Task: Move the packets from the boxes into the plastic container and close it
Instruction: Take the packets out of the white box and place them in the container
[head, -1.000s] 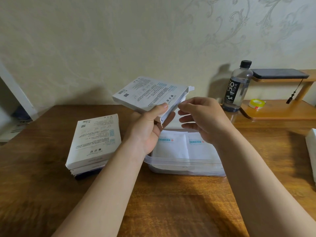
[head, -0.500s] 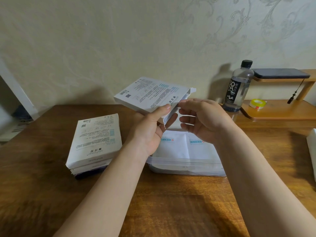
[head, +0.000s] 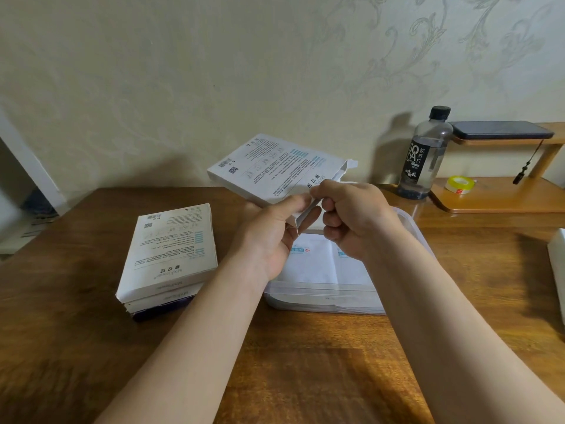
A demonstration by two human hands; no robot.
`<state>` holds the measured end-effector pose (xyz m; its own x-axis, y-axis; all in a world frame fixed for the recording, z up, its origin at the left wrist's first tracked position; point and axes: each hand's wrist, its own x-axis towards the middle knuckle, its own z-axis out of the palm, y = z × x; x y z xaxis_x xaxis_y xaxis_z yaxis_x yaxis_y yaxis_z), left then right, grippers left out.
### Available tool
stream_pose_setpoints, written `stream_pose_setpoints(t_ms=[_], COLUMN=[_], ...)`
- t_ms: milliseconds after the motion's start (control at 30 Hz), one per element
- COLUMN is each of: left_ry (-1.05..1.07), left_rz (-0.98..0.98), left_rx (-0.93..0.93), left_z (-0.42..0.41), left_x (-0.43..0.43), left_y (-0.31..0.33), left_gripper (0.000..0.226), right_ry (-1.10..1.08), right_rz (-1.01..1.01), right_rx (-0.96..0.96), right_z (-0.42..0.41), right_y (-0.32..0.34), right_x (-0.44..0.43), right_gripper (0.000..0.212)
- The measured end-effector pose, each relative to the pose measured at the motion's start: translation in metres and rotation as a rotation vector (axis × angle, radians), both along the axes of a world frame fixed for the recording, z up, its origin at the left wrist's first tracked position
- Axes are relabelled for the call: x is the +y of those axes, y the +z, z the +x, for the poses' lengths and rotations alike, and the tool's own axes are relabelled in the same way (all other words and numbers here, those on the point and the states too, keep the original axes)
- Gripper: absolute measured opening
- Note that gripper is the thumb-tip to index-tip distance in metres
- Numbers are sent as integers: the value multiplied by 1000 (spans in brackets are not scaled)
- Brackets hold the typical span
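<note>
Overhead, a white box (head: pixel 275 166) is held tilted in the air above the middle of the tabletop (head: pixel 91 332), its open end with a loose flap turned toward the right. The left hand (head: pixel 275 237) grips it from below, thumb pressed on the printed top face. The right hand (head: pixel 354 218) has its fingers curled and pinches the box at that open end; what lies inside the box is hidden. Directly beneath both hands sits the plastic container (head: pixel 324 301), lidless, with white packets (head: pixel 318 264) lying flat inside it; the wrists cover much of its far side. Toward the left edge of the tabletop, just beside the container, is a stack of boxes (head: pixel 171 249) like the one held. At the far right corner a wooden shelf (head: pixel 495 203) carries a tape roll (head: pixel 460 183), with a dark phone (head: pixel 501 130) on its upper level. A clear bottle (head: pixel 425 157) with a black cap stands upright just beside the shelf, against the wall.
</note>
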<state>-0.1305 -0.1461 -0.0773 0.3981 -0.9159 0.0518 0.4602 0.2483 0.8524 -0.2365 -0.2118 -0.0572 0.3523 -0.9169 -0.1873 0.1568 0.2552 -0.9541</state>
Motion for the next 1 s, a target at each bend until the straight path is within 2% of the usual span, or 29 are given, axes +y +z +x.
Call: stream_pose_setpoints(t_ms=[300,500,667,1000], left_ry=[72,141,175,94], left_rz=[16,38,66,83], left_rx=[61,111,152,177], left_z=[7,16,21,15], left_x=[-1,-4,-6,-5], left_y=[4,4,1,1], left_gripper=[37,39,38,33], right_ry=[66,60,5,-36], right_rz=[72,57,-5,-225], right_rx=[-64,-30,30,228], right_z=[-3,-6,-9,-3], right_y=[-3,1,1,-1], right_x=[-1,-2,-5,0], right_gripper=[22,13,10,16])
